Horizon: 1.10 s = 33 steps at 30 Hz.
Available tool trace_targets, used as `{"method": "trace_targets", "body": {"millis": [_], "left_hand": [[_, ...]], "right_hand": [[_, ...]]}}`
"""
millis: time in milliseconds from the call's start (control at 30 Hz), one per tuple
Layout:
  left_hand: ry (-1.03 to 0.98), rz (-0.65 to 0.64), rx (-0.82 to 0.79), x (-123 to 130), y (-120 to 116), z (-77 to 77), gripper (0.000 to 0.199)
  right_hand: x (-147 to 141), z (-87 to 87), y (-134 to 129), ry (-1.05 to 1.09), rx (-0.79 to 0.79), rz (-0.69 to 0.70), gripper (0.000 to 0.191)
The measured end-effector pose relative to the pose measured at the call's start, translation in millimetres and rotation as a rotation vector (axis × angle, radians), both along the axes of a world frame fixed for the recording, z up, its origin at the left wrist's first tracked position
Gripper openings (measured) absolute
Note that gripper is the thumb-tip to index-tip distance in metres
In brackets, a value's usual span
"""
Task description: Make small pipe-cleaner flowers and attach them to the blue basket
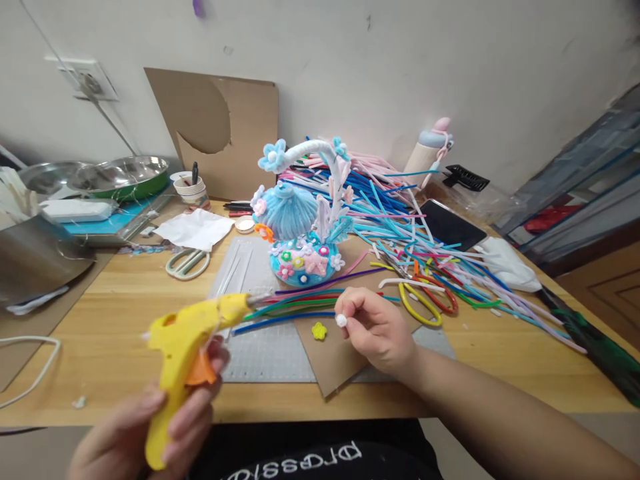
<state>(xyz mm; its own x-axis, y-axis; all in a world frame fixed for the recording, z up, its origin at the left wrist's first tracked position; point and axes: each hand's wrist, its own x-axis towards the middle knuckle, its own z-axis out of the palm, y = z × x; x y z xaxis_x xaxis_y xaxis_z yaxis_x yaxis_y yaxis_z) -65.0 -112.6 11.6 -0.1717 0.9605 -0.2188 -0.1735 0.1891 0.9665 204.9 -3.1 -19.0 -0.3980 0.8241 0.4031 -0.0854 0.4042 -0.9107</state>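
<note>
My left hand is wrapped round the handle of a yellow hot glue gun, its nozzle pointing right. Between the thumb and fingers of my right hand is a small white pompom. Just left of that hand a yellow felt-like flower lies on a piece of cardboard. Behind both hands stands a blue shell-shaped craft piece with a white arched handle, its base decorated with small flowers and a pink star. Several coloured pipe cleaners lie in front of it.
A heap of pipe cleaners spreads at the back right. Yellow-handled scissors lie right of my hand, pale-handled scissors at left. A cardboard sheet leans on the wall. Metal pans and a dark tablet flank the work.
</note>
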Motion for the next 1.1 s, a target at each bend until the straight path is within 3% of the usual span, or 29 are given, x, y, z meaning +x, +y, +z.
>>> {"method": "trace_targets", "body": {"millis": [100,233,400,500,567,867,1100], "left_hand": [[-0.419,-0.295,-0.182,33.1,2.6,7.1,0.032],[-0.508,-0.436,-0.113,40.2,12.6,7.6,0.034],[-0.094,-0.248,0.158,58.2,32.1,1.5,0.03],[0.153,-0.161,0.085,76.2,42.3,-3.9,0.025],[0.146,-0.134,0.036,85.3,45.9,-6.7,0.025],[0.029,-0.263,-0.011,94.1,43.9,-5.2,0.017],[0.054,-0.079,-0.031,92.1,42.0,-4.2,0.02]], "right_hand": [[-0.4,0.5,-1.3,0.01,-0.024,0.007,0.007],[2.3,1.8,-0.6,-0.045,0.061,-0.004,0.009],[4.0,5.2,-0.3,-0.162,0.199,0.014,0.013],[2.0,6.7,-2.9,-0.216,0.29,0.031,0.01],[-0.3,6.9,-5.5,-0.24,0.349,0.051,0.008],[-6.4,4.1,-9.9,-0.259,0.436,0.094,0.009],[-2.2,3.5,-7.9,-0.226,0.364,0.113,0.009]]}}
